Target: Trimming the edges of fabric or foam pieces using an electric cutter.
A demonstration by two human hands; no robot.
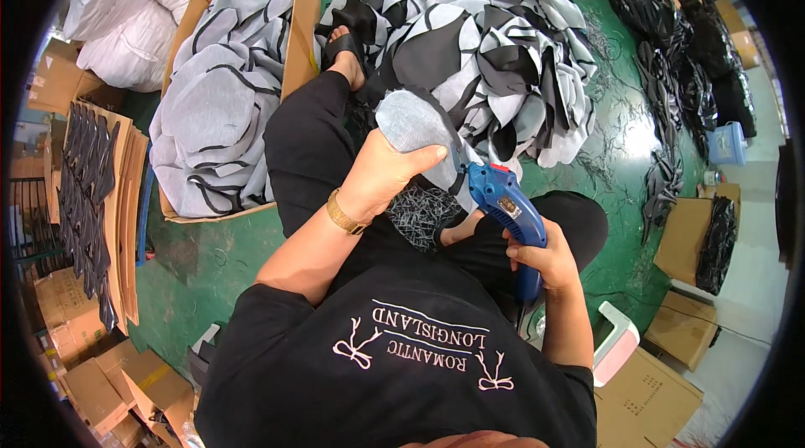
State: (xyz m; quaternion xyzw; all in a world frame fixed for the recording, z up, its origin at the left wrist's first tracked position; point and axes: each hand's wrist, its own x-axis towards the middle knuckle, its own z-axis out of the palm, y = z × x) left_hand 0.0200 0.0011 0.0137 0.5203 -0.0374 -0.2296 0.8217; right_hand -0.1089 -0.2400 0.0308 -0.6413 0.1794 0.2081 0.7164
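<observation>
1. The right hand (pixel 549 259) is wrapping its fingers round the grip of a blue handheld electric tool (pixel 506 205).
2. The left hand (pixel 387 175) is pinching a grey fabric piece (pixel 412 121) over the lap; it looks light and floppy, best held near the worked edge.
3. A cardboard box (pixel 298 45) is holding similar pieces beyond.

Grey fabric piece (pixel 412 122), rounded, with a dark-trimmed edge, stood up above the left hand's fingers (pixel 417 156), pinched at its lower edge between thumb and fingers, upper part free. Blue handheld electric tool (pixel 506 206), pistol-shaped, red button on top, was gripped low on its handle by the right hand's fingers (pixel 537 257), its nose angled up-left, touching the fabric's lower right edge.
</observation>
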